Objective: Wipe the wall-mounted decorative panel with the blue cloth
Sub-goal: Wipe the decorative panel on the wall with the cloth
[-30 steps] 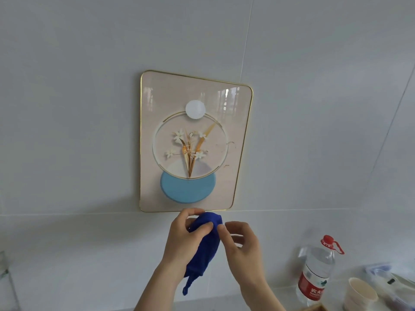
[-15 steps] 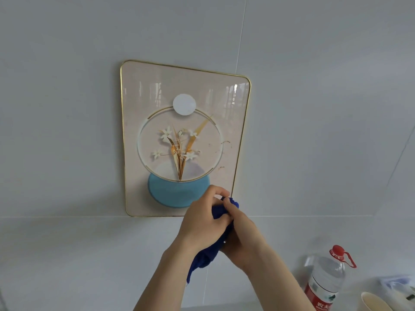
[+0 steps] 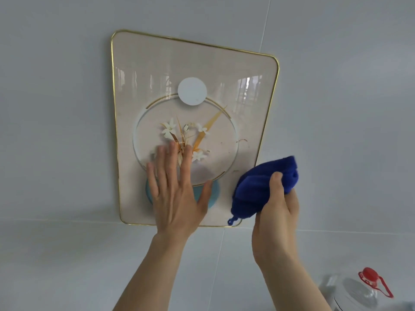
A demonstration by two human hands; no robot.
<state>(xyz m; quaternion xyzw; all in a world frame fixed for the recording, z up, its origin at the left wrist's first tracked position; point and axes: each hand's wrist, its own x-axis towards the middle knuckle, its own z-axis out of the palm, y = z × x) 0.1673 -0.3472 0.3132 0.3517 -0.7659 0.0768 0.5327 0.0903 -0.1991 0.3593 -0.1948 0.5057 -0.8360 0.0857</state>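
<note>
The decorative panel hangs on the white tiled wall: beige, gold-rimmed, with a flower picture inside a ring, a white disc above and a blue disc below. My left hand lies flat and open against the panel's lower middle, fingers spread over the flowers and the blue disc. My right hand holds the bunched blue cloth at the panel's lower right corner; whether the cloth touches the panel is unclear. Small brown marks show on the panel right of the flowers.
A clear plastic bottle with a red cap stands at the bottom right, below the panel. White wall tiles with thin seams surround the panel on all sides.
My hands have separated. The left hand let go of the cloth and went up flat onto the panel. The right hand kept the cloth and moved right. The view came closer.
</note>
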